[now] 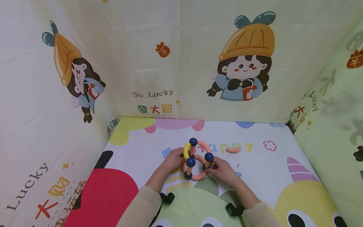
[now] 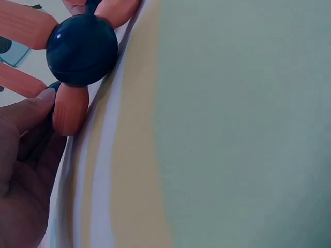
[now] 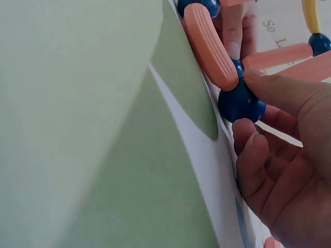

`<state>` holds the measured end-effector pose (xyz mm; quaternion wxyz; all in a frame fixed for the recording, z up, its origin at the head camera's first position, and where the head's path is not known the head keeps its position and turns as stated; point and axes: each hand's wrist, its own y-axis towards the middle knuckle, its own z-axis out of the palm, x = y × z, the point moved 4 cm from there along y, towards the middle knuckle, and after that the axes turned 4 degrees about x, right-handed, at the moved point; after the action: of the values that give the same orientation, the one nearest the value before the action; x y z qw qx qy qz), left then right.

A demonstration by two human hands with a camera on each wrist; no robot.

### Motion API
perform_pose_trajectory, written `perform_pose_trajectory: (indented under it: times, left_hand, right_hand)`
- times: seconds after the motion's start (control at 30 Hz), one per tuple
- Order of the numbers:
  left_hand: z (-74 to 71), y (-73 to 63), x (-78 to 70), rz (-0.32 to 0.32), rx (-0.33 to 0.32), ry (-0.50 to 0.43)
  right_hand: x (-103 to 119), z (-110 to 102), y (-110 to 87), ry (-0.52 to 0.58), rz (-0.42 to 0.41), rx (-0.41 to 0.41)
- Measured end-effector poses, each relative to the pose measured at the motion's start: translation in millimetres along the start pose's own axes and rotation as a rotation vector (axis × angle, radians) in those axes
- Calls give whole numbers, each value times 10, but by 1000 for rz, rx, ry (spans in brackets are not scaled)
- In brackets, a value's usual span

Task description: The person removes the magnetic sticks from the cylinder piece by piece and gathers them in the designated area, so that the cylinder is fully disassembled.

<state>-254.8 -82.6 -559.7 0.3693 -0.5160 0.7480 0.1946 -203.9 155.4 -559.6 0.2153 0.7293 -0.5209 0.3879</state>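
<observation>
A ball-and-stick building toy [image 1: 200, 179] stands on the printed cloth, made of dark blue balls joined by salmon-coloured sticks. Curved sticks form a ring at the bottom, and straight ones rise to three upper balls. A yellow curved stick [image 1: 186, 150] and a salmon one link some of those at the top. My left hand [image 1: 174, 160] grips the toy's left rear, thumb by a rear ball in the left wrist view. At the lower right corner, my right hand [image 1: 222, 170] pinches a blue ball [image 3: 242, 103] between thumb and fingers. My left fingertips are partly hidden.
A loose salmon curved stick [image 1: 233, 150] lies on the cloth, right of and behind the toy. The table cloth [image 1: 249, 170] carries cartoon prints. Printed fabric walls [image 1: 195, 63] rise at the back and both sides.
</observation>
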Motion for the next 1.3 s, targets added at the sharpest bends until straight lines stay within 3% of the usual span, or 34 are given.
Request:
perform_pose_trajectory:
  times: [0.17, 0.33, 0.43, 0.6, 0.77, 1.0, 1.13, 1.3]
  left_hand:
    - [-9, -29, 3, -11, -3, -11]
    - [-83, -132, 5, -40, -32, -13]
    - [-158, -218, -29, -36, -49, -21]
    - [-213, -369, -74, 13, -35, -73]
    - [-162, -513, -101, 109, 45, -160]
    - [-13, -653, -92, 268, 200, -263]
    - [64, -702, -50, 260, 236, -285]
    - [135, -700, -29, 209, 182, -238]
  right_hand:
    - [11, -13, -5, -15, -25, 32]
    - [36, -147, -53, -29, -81, 136]
    - [56, -291, -87, 15, -62, 178]
    - [118, -544, -50, 124, -3, 147]
    - [240, -696, 49, 264, 50, 121]
    - [430, -688, 172, 358, 82, 178]
    - [475, -658, 224, 384, 104, 203]
    - [499, -642, 284, 403, 104, 215]
